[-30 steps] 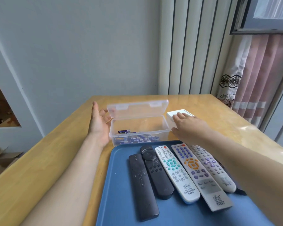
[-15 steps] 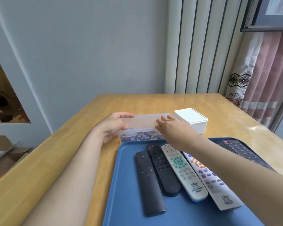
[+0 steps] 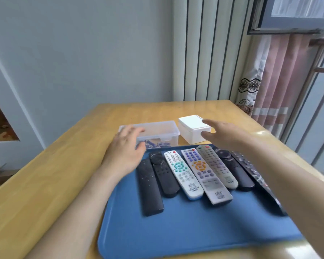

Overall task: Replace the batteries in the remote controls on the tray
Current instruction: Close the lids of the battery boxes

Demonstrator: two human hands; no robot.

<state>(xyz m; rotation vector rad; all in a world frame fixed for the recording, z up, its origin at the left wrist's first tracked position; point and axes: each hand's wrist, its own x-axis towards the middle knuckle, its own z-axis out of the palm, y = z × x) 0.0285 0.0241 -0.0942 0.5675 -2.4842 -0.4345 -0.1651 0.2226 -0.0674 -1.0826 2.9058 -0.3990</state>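
Observation:
A blue tray (image 3: 185, 230) on the wooden table carries several remotes side by side: black ones at the left (image 3: 150, 187) and right (image 3: 236, 171), and white and grey ones (image 3: 183, 174) in the middle. Behind the tray stands a clear plastic box (image 3: 159, 129) with its lid down and batteries visible inside. My left hand (image 3: 125, 150) lies against the box's left front corner, fingers relaxed. My right hand (image 3: 223, 133) hovers with spread fingers beside a small white box (image 3: 193, 128), holding nothing.
The wooden table (image 3: 51, 184) reaches back to a grey wall. A ribbed white panel and pink curtains (image 3: 281, 86) stand at the back right, with a window frame to the right. Bare table surface lies left of the tray.
The clear box's lid has gone from raised to shut. My right hand has moved off the lid rightward toward the white box. My left hand has slipped down to the box's front corner.

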